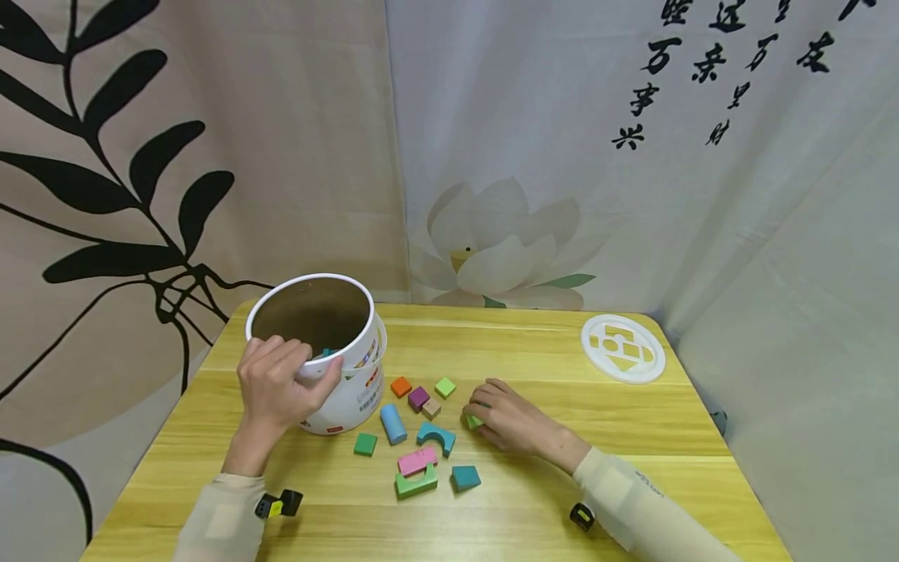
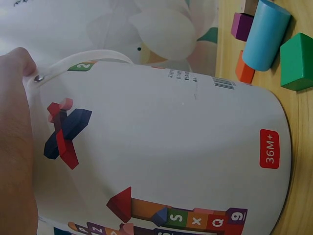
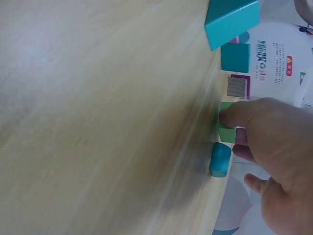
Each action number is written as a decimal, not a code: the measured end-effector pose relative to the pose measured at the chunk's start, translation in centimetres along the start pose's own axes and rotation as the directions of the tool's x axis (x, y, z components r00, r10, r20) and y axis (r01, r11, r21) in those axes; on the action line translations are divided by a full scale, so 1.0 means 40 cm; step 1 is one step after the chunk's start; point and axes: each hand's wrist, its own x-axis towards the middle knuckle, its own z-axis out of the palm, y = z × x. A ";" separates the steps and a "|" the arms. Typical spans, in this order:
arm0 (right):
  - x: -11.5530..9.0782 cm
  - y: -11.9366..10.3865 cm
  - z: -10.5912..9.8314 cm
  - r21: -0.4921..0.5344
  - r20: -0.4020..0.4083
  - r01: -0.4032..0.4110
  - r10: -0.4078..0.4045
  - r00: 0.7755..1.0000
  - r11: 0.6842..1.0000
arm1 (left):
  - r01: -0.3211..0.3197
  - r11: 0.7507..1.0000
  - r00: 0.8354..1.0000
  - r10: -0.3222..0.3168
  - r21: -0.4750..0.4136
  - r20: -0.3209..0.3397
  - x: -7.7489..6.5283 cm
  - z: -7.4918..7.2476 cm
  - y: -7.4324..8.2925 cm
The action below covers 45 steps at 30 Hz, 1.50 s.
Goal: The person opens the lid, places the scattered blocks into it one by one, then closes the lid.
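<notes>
At the left of the table stands a white bucket (image 1: 354, 390) printed with toy pictures. My left hand (image 1: 279, 382) grips its near rim, fingers over the edge and thumb outside. A bit of a teal block (image 1: 327, 353) shows inside. My right hand (image 1: 513, 421) is low over the table, right of the loose blocks, and pinches a green block (image 3: 227, 134) between thumb and fingers. Its fingers partly hide the block. Beside that hand lies a small blue block (image 3: 220, 159). A light green cube (image 1: 445, 387) sits just left of the right hand.
Between the hands lie an orange block (image 1: 401, 387), a purple cube (image 1: 418, 399), a blue cylinder (image 1: 393, 424), a blue arch (image 1: 437, 437), a pink block (image 1: 417, 461), a green arch (image 1: 416, 484) and several others. A white lid with cut-outs (image 1: 593, 355) lies at the back right.
</notes>
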 end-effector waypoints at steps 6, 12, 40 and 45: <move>-0.001 -0.008 -0.031 0.100 -0.048 -0.035 0.040 0.998 0.994 | 0.002 1.000 1.000 -0.002 -0.001 -0.003 0.001 0.000 0.002; 0.008 -0.022 -0.086 0.188 -0.054 -0.080 0.092 0.994 0.979 | 0.001 1.000 1.000 -0.001 0.001 -0.002 0.001 0.000 0.001; 0.273 -0.025 -0.333 0.295 -0.338 0.101 0.005 0.941 0.950 | -0.002 1.000 1.000 0.002 -0.005 -0.019 -0.002 0.003 0.002; 0.336 -0.034 -0.358 0.268 -0.349 0.114 -0.014 0.937 0.957 | 0.001 1.000 1.000 -0.001 -0.005 -0.017 0.001 0.001 0.003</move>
